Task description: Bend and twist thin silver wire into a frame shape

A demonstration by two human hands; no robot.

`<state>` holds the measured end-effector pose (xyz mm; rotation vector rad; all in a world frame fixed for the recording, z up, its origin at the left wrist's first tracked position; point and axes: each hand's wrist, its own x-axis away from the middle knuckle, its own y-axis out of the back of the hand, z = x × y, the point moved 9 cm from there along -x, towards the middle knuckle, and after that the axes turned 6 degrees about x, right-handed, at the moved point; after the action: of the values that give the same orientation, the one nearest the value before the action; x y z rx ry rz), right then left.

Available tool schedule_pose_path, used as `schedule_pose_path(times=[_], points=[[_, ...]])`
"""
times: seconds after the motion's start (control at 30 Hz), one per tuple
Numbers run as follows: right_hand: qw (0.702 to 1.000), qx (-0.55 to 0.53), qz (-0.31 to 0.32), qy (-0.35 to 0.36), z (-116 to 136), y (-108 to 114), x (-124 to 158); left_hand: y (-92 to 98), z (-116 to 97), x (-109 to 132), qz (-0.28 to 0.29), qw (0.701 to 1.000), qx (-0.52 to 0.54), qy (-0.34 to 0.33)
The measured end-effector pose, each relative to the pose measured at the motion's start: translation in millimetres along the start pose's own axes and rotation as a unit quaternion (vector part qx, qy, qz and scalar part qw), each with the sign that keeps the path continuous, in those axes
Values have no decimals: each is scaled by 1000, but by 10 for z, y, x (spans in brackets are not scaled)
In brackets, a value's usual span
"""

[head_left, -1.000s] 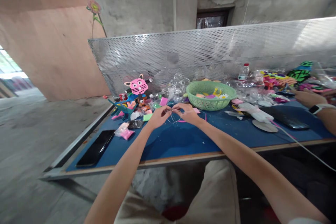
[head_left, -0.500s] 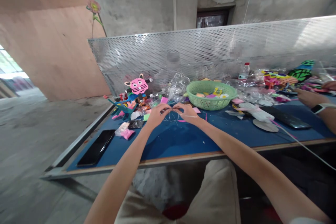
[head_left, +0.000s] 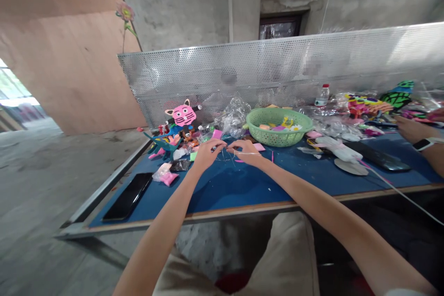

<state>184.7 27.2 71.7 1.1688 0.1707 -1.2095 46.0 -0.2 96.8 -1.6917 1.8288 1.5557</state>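
My left hand (head_left: pixel 208 153) and my right hand (head_left: pixel 247 151) meet over the blue table, fingertips pinched close together. Thin pale wires (head_left: pixel 233 161) run between the fingers, with loose ends curving down below them and one strand lying across the right hand. The exact spot they grip is too small to make out. Right beside the right hand is a pink packet (head_left: pixel 259 147); a green packet (head_left: pixel 193 156) lies by the left hand. Behind the right hand stands a green plastic basket (head_left: pixel 277 138) with small coloured pieces in it.
A black phone (head_left: pixel 128 196) lies at the table's left corner. Clay figures, a pink cat face (head_left: pixel 185 115) among them, crowd the back left. Clear plastic bags (head_left: pixel 236 118) lie along the perforated metal screen (head_left: pixel 194 64). A co-worker's hand (head_left: pixel 411 130) is at the right.
My fingertips still pinch close together, with a slight shift in the fingers and the wire ends. The view has tilted a little. The co-worker's hand has moved slightly.
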Motion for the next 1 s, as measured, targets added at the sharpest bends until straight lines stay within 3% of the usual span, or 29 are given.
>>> schedule_pose_path(times=[0.13, 0.3, 0.43, 0.57, 0.7, 0.83, 0.9, 1.0], points=[[1000, -19, 0, 14, 26, 0, 15, 17, 3, 12, -3, 1000, -2, 16], [992, -99, 77, 23, 72, -80, 28, 30, 65, 16, -11, 998, 17, 59], [987, -125, 104, 0, -92, -51, 2, 14, 126, 22, -6, 991, 84, 101], [993, -94, 36, -65, -454, 115, -50, -5, 149, 20, 6, 990, 95, 104], [985, -55, -118, -114, -650, 457, -54, -7, 226, 18, 2, 990, 102, 101], [965, 55, -251, -53, -409, 855, 27, -32, 306, 36, 8, 990, 89, 108], [953, 124, -278, -9, -262, 972, 82, -43, 328, 49, 11, 991, 72, 109], [944, 204, -258, 33, -162, 958, 128, -73, 372, 59, 17, 992, 55, 111]])
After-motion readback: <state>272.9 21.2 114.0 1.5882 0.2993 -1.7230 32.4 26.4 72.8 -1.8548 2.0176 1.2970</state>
